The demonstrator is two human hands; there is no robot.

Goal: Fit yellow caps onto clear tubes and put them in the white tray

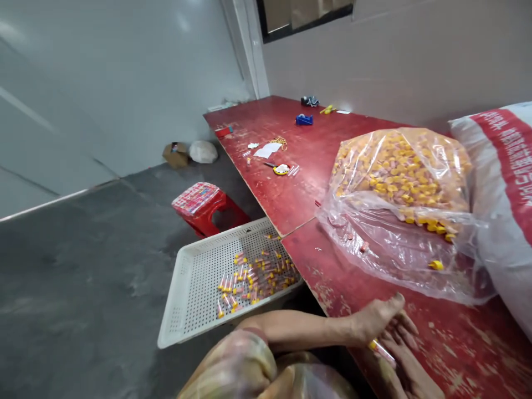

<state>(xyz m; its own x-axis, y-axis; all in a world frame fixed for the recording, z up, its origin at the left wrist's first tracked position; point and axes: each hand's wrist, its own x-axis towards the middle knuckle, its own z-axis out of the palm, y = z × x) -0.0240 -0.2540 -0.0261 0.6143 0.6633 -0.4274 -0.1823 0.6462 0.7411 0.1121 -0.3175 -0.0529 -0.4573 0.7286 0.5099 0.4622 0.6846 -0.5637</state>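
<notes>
My right hand (409, 368) is near the front edge of the red table, closed around a small clear tube (386, 354) with a yellow cap and something pink inside. Just above it is my left hand (376, 321), its palm edge against or close to the capped end; its thumb is stretched out and its fingers are loosely apart. Whether the left palm presses on the cap I cannot make out. Beyond the hands lies a large clear plastic bag (399, 166) full of yellow caps with pink parts. One loose yellow cap (435, 265) sits near the bag's mouth.
A white perforated tray (187, 288) holding many yellow-capped tubes stands left of the table (307, 238). Behind it is a red stool (203, 208). Scissors (280, 168), paper (267, 150) and a blue tape dispenser (305, 119) lie farther back. A white sack (499, 221) stands right.
</notes>
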